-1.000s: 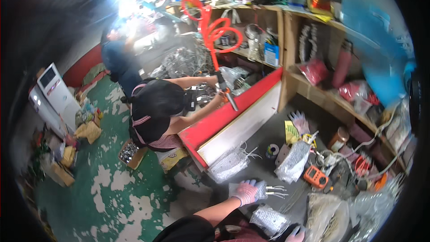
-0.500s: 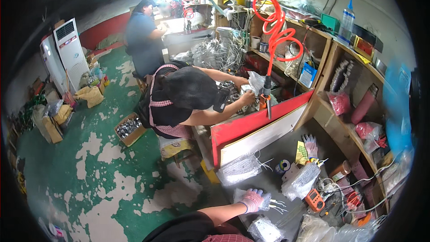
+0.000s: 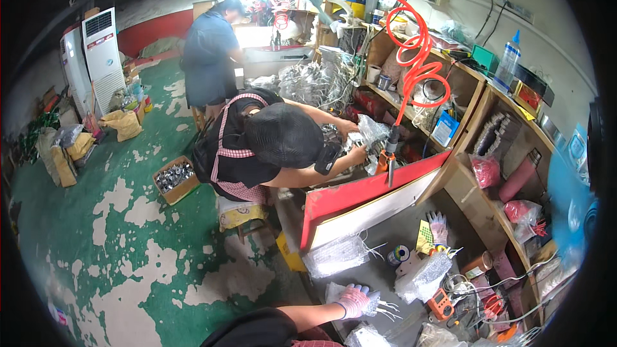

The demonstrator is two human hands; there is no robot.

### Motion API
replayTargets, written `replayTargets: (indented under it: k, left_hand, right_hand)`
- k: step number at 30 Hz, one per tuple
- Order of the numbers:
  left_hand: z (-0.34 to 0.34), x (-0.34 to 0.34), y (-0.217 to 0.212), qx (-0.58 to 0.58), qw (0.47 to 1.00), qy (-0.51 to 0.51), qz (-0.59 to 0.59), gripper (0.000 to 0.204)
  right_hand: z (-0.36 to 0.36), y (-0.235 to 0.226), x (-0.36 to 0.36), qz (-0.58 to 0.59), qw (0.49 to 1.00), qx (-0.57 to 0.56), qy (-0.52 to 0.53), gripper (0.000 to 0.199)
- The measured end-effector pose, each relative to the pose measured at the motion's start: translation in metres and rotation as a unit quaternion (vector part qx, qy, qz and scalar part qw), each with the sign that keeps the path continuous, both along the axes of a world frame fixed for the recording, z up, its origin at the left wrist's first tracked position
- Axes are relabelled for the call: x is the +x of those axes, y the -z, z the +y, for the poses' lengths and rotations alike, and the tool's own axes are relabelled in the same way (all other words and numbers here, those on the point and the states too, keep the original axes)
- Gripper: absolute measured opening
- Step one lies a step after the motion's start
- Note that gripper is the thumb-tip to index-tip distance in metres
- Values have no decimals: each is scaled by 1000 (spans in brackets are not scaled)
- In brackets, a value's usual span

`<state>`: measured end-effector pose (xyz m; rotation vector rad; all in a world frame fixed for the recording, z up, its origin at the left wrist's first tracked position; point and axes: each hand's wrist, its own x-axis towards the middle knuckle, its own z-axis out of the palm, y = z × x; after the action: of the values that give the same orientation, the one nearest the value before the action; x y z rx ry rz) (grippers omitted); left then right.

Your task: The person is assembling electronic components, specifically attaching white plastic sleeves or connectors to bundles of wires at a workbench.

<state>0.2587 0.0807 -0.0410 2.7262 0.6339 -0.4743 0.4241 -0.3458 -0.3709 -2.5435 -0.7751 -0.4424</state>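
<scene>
My left hand, in a striped pink and white glove with greyish fingers, is at the bench's near edge. It is closed over a bubble-wrapped package, whose white wires stick out past my fingers. Most of that package is hidden under the glove. Another wrapped package lies just below, cut by the picture's lower rim. Farther off are a wrapped package with wires and a bulkier one. A similar glove lies beyond it with no arm showing. My right hand is out of view.
An orange meter, cables and a wire spool lie on the bench. A red board divides it from a seated co-worker. A screwdriver hangs from a red coiled hose. Shelves stand right.
The whole view has shifted slightly, with the bench now lower in it. My left hand stays on the same package. The standing person at the back has changed posture.
</scene>
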Motion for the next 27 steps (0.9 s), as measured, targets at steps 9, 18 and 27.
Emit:
replayTargets:
  k: [9,18,27]
  left_hand:
    - [0,4,30,6,996,-33,-77,79]
    - [1,-3,6,-33,994,-61,-79,63]
    - [3,-4,-1,-26,999,-20,-44,70]
  right_hand:
    - [-41,-20,9,5,1000,-9,-25,33]
    - [-53,-43,17,23,998,-9,-66,30]
    - [-5,-87,13,34,995,7,-92,27]
